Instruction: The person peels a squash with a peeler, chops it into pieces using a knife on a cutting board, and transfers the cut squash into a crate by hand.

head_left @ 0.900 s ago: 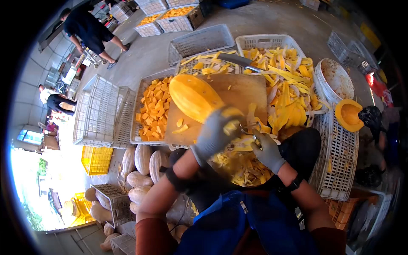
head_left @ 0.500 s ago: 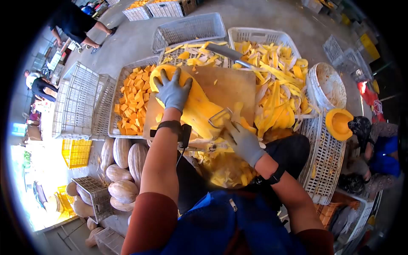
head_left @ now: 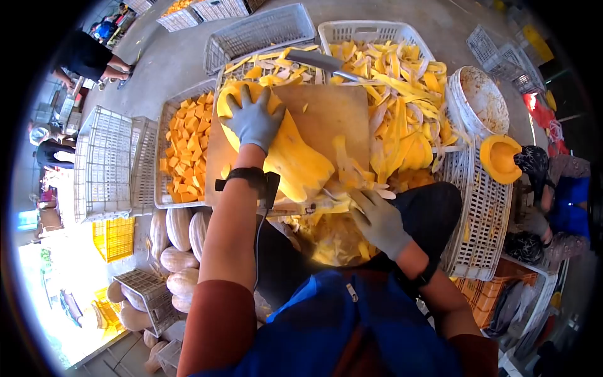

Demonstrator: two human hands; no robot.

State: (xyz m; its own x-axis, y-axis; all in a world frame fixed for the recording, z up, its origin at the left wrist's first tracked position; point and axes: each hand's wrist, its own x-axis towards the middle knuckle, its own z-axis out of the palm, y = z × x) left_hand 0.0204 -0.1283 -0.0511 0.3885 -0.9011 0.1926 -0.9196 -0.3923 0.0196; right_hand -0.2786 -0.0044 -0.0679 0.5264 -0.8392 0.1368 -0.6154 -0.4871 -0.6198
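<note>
A long peeled pumpkin [head_left: 295,157] lies slanted on a wooden cutting board [head_left: 336,110], its flesh bright yellow. My left hand [head_left: 254,122], gloved in grey, grips its upper end with the fingers spread over it. At the board's near edge, by the pumpkin's lower end, is my right hand [head_left: 380,223], also gloved. Its fingers close around a peeler that is almost wholly hidden by the hand and peel strips. Loose peel [head_left: 348,163] rests on the board beside the pumpkin. A broad-bladed knife [head_left: 314,60] lies beyond the board.
Orange cubes fill a crate [head_left: 164,196] on the left; peelings heap in another crate [head_left: 370,28] on the right. A dirty white bucket [head_left: 480,100] stands farther right. Unpeeled pumpkins [head_left: 179,259] lie lower left. At right, a co-worker's gloved hand [head_left: 532,164] holds a pumpkin half [head_left: 499,160].
My right hand has moved down and slightly right, away from the pumpkin, and the peeler's metal frame has gone out of sight. My left hand stays on the pumpkin. The view has shifted slightly.
</note>
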